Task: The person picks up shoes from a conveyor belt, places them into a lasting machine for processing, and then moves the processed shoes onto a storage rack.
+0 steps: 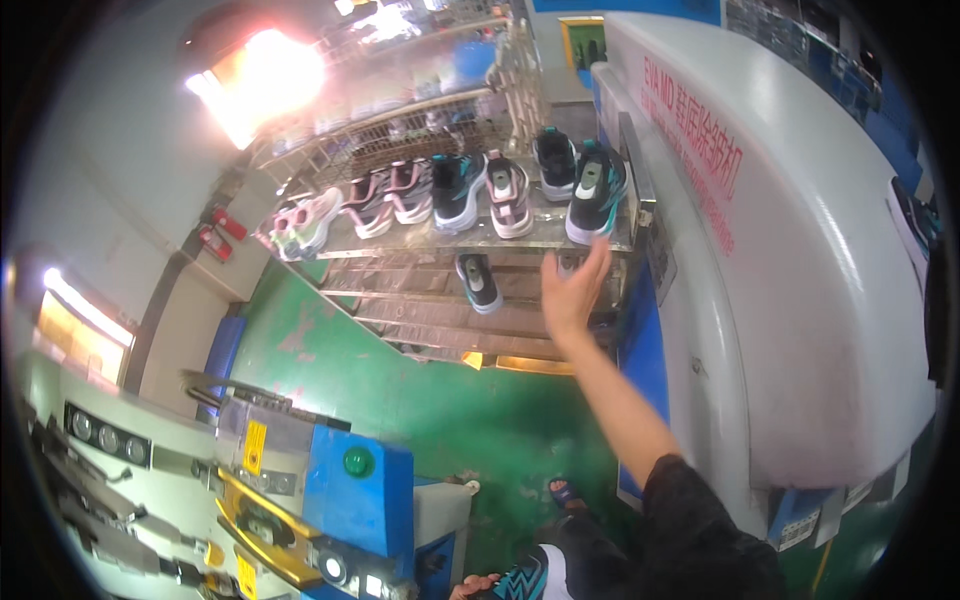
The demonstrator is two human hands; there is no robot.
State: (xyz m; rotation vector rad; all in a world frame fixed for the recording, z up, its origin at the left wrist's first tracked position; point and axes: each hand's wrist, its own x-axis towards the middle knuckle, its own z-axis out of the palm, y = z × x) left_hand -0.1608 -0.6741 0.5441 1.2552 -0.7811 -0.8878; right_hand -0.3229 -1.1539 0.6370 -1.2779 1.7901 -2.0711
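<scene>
Unclenched, the right hand (pixel 572 297) hovers by the rack's (pixel 400 247) front-right corner; shoes (pixel 457 196) stand shelved, the left hand (pixel 475 588) gripping one unshelved shoe (pixel 524 582).

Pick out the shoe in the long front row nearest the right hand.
The black-and-teal shoe at the row's right end: the right hand is right by its near end; the others stand farther left.

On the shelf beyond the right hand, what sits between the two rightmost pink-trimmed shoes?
One black-and-teal shoe with a pale sole, as the head view shows.
</scene>
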